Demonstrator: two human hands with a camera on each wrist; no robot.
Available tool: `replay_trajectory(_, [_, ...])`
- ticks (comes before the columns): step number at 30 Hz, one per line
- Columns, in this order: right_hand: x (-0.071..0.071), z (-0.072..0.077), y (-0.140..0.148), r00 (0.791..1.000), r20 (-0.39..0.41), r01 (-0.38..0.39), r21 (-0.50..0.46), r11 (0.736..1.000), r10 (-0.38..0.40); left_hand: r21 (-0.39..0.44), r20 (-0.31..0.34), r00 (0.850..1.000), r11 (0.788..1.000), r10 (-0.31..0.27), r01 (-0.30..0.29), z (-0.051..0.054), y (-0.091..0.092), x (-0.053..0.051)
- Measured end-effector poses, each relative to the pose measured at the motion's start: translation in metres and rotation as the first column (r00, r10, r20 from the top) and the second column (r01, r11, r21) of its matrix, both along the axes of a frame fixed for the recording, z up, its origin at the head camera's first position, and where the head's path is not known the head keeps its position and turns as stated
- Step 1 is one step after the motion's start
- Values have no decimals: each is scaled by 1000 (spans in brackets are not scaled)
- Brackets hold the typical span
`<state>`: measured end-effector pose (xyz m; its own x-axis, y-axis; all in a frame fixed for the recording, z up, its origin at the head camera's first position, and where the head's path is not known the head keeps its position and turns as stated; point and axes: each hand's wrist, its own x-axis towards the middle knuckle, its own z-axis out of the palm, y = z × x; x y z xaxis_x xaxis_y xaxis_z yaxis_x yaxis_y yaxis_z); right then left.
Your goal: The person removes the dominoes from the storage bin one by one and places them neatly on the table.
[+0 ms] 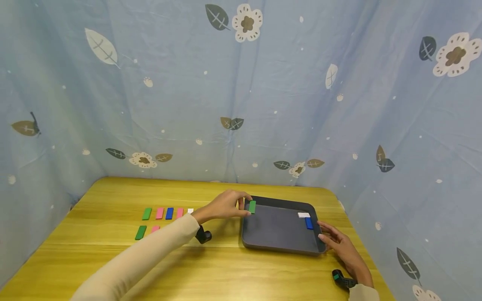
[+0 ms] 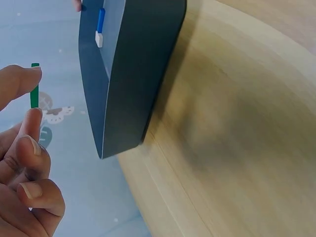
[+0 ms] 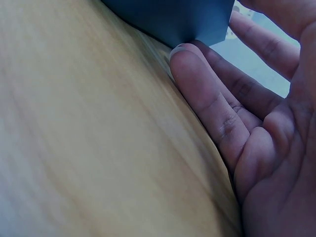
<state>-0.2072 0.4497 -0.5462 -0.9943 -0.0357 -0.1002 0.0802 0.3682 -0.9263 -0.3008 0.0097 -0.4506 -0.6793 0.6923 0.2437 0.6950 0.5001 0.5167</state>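
Observation:
In the head view my left hand (image 1: 226, 205) pinches a thin green rectangular tile (image 1: 252, 207) between thumb and fingers, over the left side of a dark grey tray (image 1: 278, 234). The left wrist view shows the same green tile (image 2: 34, 89) edge-on at the fingertips, apart from the tray wall (image 2: 133, 74). At the tray's right side my right hand (image 1: 342, 246) holds the rim, thumb over the edge. Its fingers (image 3: 207, 94) lie along the outer wall, low by the tabletop. Inside the tray, a white tile (image 1: 303, 215) and a blue tile (image 1: 309, 223) lie close together near the right wall.
Left of the tray, several tiles lie in two rows on the wooden table (image 1: 211, 276). They include a green tile (image 1: 147, 213), a blue tile (image 1: 169, 213) and a pink tile (image 1: 160, 213). My left forearm partly covers the rows. A patterned curtain (image 1: 180, 104) surrounds the table.

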Motion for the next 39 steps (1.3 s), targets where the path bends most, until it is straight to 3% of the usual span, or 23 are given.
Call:
replay_trajectory(13, [-1,0,0,1000,4,5,6,1000,-5,11,-48,998,999,34,-33,-4,-38,15])
replay_trajectory(20, [0,-1,0,1000,19,13,2,1000,-13,-7,-34,997,997,75,-75,-9,-62,24])
replay_trajectory(39, [-4,0,1,999,36,18,5,1000,-18,18,-2,993,993,116,-116,-20,-117,47])
